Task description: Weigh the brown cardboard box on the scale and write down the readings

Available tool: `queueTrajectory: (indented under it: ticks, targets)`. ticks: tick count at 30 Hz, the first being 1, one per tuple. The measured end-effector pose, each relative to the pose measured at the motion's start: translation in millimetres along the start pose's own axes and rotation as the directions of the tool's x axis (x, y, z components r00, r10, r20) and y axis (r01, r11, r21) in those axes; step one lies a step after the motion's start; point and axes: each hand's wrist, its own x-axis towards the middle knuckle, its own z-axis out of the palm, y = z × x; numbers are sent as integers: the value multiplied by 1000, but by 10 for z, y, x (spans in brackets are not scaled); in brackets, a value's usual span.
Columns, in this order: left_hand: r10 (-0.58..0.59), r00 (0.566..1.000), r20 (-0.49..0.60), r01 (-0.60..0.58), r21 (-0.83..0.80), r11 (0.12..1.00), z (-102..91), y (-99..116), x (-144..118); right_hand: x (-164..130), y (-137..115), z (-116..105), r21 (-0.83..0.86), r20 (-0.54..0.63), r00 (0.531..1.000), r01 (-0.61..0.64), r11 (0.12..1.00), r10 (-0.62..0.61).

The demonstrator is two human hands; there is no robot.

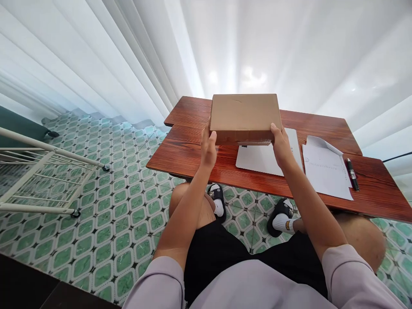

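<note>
Observed from the head view: a seated person holds a closed cardboard box (pixel 244 113) with both hands over the near-middle of a reddish wooden table (pixel 189 150).

Hands: the left hand (pixel 208 148) grips the box's near-left corner, thumb on the near side wall, the other fingers not visible. The right hand (pixel 280 143) grips the near-right corner, thumb up at the top edge, its fingers likewise hidden. Both hands are closed on the box; neither is free.

Position of the box: directly ahead of the hands, on their far side, centred between them. Its long axis runs left to right, across the person's line of reach. The two hands are about equally near to it, one at each end of the near long edge. Whether its base rests on the table or is lifted just clear cannot be determined.

Surroundings: a flat white envelope (pixel 257 159) lies beneath and near of the box. To the right lies a sheet of paper (pixel 325 169), with a black pen (pixel 352 174) just beside its right edge. A white rack (pixel 38 180) stands on the tiled floor at left.
</note>
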Motion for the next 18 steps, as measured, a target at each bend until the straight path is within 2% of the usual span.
queueTrajectory:
  ticks: [5,10,18]
  targets:
    - [-12,997,81,14,-27,1000,177,40,-37,-29,133,-294,0,-62,997,-42,999,42]
    - [28,983,183,-16,-66,998,339,121,-67,-22,280,-599,-59,-71,997,-3,998,-1]
    - [1,957,290,12,-42,999,550,97,-221,-171,246,-879,-37,-158,986,-60,998,53]
